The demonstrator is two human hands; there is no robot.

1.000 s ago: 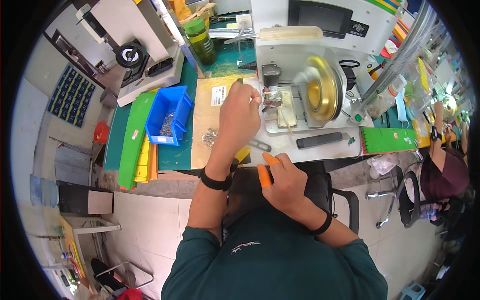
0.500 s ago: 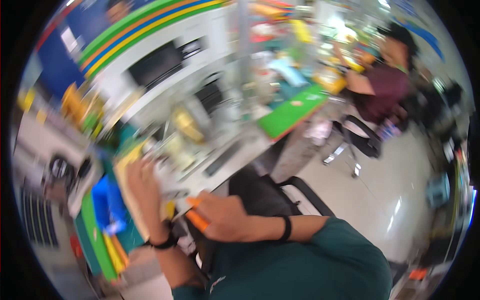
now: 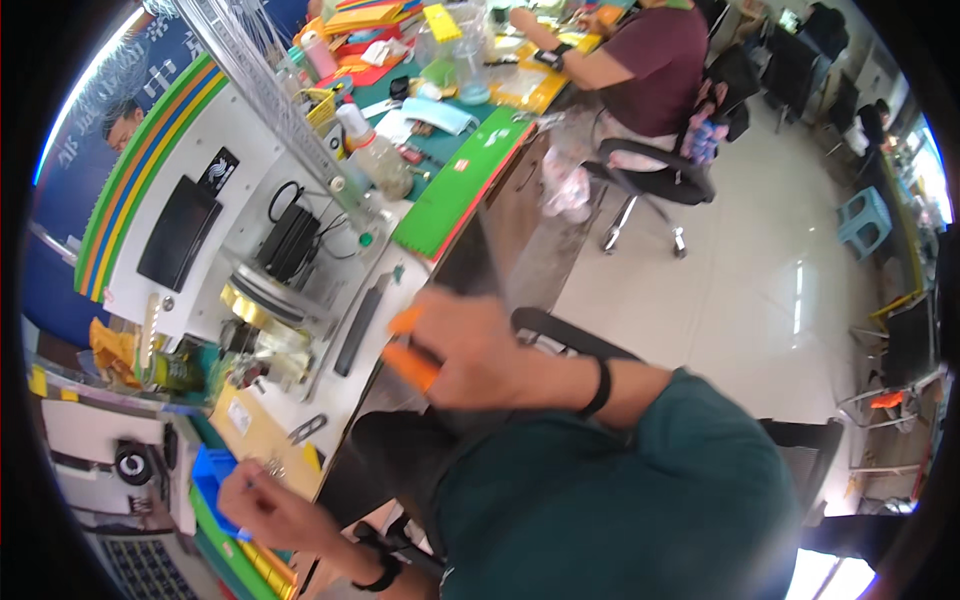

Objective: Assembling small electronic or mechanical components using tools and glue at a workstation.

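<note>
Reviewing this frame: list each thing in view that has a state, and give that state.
left hand: at the blue bin, fingers pinched; any held part too small to see.
right hand: closed on orange-handled tool.
orange-handled tool: held above the bench edge.
blue bin: open-topped.
dark screen: off.

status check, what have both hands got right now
Left hand down by the blue bin, pinching something too small to tell. Right hand grips orange-handled tool. Nothing between them.
</note>
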